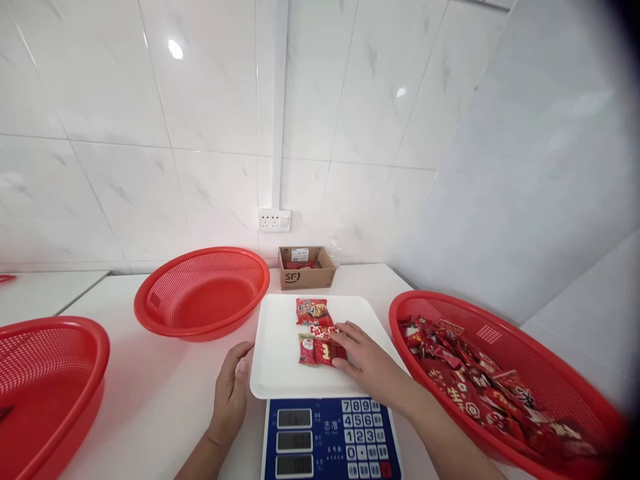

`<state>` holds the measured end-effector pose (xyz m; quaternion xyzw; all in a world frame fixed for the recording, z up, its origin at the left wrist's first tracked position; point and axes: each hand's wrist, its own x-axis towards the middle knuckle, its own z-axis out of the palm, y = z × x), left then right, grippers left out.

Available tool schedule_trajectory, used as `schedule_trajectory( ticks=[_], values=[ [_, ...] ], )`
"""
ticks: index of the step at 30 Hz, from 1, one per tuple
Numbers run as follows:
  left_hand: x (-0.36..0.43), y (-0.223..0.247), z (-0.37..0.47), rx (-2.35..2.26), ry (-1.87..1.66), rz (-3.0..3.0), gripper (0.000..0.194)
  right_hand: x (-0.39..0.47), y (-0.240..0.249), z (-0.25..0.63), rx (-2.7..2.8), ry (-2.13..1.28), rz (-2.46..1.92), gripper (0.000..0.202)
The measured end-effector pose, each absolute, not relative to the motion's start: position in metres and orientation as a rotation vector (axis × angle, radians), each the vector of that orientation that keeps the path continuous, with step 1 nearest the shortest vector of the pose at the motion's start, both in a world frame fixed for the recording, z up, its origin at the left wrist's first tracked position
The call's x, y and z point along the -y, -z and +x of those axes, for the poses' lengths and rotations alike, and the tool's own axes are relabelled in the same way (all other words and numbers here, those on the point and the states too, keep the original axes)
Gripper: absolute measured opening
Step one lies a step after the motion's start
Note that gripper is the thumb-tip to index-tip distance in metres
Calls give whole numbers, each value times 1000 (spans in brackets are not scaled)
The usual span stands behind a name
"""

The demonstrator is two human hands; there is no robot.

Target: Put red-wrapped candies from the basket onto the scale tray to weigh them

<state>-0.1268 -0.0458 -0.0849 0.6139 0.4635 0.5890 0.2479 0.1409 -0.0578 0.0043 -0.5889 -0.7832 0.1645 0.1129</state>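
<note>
The right hand (369,360) lies flat on the white scale tray (280,360), its grip spread, with fingertips resting on a cluster of red snack packets (320,347). Those packets lie directly under and just ahead of the fingertips; whether any is pinched cannot be told. One more red packet (312,311) lies apart from the grip, further out on the tray toward the wall. I count about three packets under the fingers, though they overlap, and one beyond.

The left hand (233,390) rests on the white worktop (165,400) with its grip loosely spread, thumb touching the tray's near left edge, holding nothing.

Below both hands sits the blue scale face (330,437) with three small displays and a keypad.

To the right of the right grip stands a red mesh basket (550,380) heaped with many red packets, too many to count. Beyond the left grip is a second red basket (203,290), and far to its left a third (45,387): three baskets in all. Past the tray, against the wall, is one small cardboard box (306,268) with something red inside.

The room is walled in glossy white marbled tiles (125,100), with one white wall socket (275,220) above the box.
</note>
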Motion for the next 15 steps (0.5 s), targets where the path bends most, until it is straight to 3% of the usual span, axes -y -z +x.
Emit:
schedule_trajectory(
  ticks=[8, 15],
  values=[
    [44, 87, -127, -1247, -1593, 1708, 37, 13, -11, 121, 2404, -458, -1671, 70],
    [46, 86, -126, -1249, -1554, 1687, 39, -5, -15, 124, 2450, -556, -1511, 55]
  ],
)
